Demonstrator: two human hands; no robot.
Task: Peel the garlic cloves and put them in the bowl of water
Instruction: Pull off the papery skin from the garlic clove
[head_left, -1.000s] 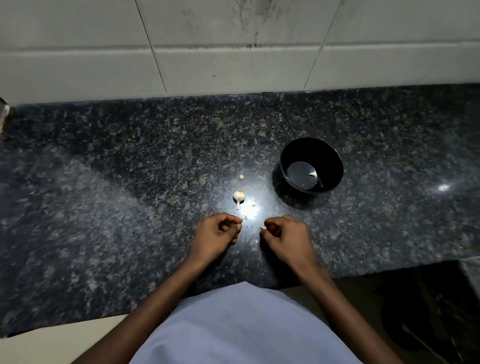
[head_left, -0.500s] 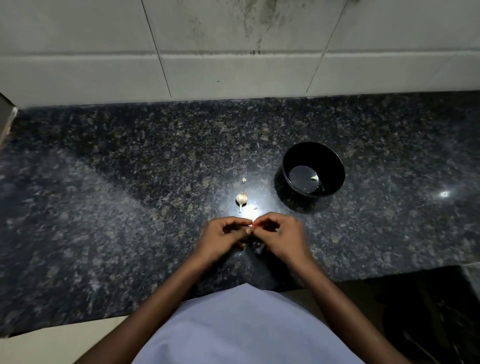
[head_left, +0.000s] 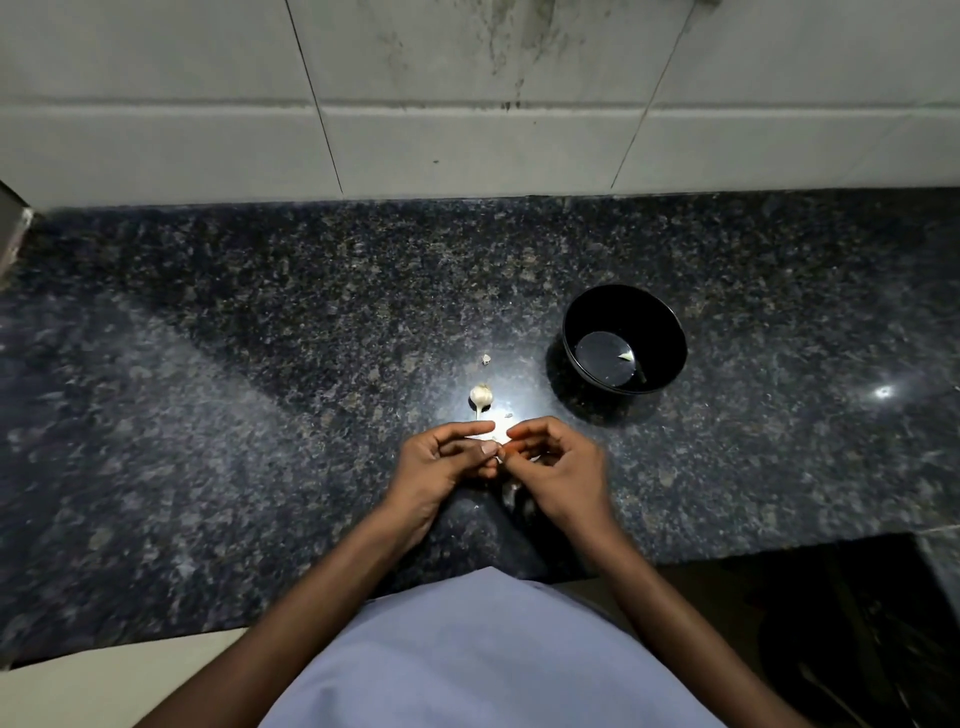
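Since a second ago, both hands have drawn together from a small gap apart until their fingertips meet over the bright glare patch, and they stay that way from half a second ago with little further shift. Largest in view is the dark speckled granite counter (head_left: 260, 415), which runs the full width below a wall of pale grey tiles (head_left: 467, 130) stained with dark streaks near the top. At the near edge sits the person's light blue garment (head_left: 488, 654), with both bare forearms reaching forward from it. On the right side of the counter stands the round black bowl of water (head_left: 670, 317), well apart from the hands, and one small pale peeled garlic clove (head_left: 626, 356) lies in the water. The left hand (head_left: 441, 467) and right hand (head_left: 561, 467) hover just above the counter, touching each other at the fingertips. Their fingers (head_left: 524, 428) are curled, and between them they pinch a small whitish garlic clove (head_left: 498, 457), mostly hidden by the thumbs. Just beyond the hands lies a small white garlic bulb with a short stem (head_left: 480, 397), resting on the counter. A tiny pale scrap of garlic skin (head_left: 486, 359) lies a little farther back, and another fleck (head_left: 509, 415) sits just beside the right fingertips.
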